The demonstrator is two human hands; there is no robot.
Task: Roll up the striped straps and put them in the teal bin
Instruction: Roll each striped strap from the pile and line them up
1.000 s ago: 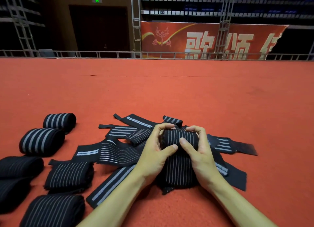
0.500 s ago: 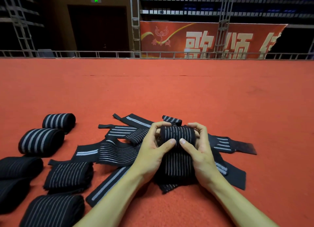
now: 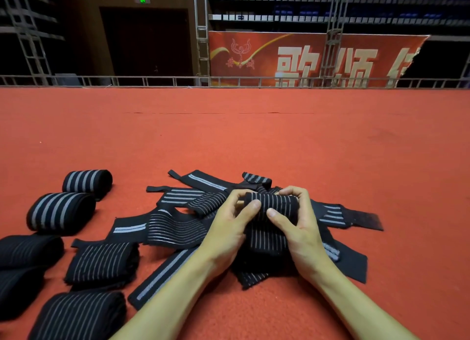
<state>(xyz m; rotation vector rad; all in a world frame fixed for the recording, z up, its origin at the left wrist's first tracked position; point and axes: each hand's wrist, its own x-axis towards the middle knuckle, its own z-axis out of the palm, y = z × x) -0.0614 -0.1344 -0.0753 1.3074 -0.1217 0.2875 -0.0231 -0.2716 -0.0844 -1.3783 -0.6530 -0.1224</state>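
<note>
Black striped strap (image 3: pixel 269 234) is being rolled; its rolled end is being pinched btwn left hand (image 3: pixel 230 231) & right hand (image 3: pixel 301 234), over loose straps (image 3: pixel 175 227) on red carpet (image 3: pixel 254 141).

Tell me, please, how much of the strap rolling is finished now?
Done: several rolled straps lie at left. In hand: left hand and right hand are rolling one strap. Left: the flat pile is unrolled; no teal bin shows.
</note>
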